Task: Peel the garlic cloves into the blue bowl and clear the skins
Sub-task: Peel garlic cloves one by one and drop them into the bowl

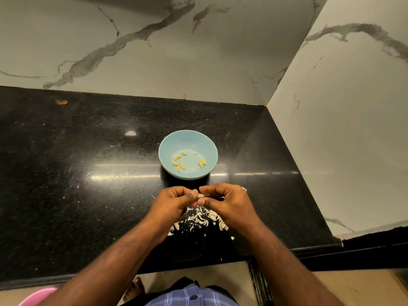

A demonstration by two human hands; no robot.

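Observation:
A light blue bowl [207, 149] stands on the black counter with several yellowish peeled cloves [179, 164] in its bottom. Just in front of it, my left hand [174, 202] and my right hand [225, 202] meet above the counter, both pinching one pale garlic clove [201, 195] between thumbs and fingertips. Below the hands lies a heap of white garlic skins [202, 218], with a few unpeeled cloves [176, 226] at its left edge, partly hidden by my wrists.
The black granite counter [88, 184] runs left and ends at marble walls behind and to the right. An orange scrap [63, 102] lies at the far left back. A pink tub [37, 297] shows below the counter edge.

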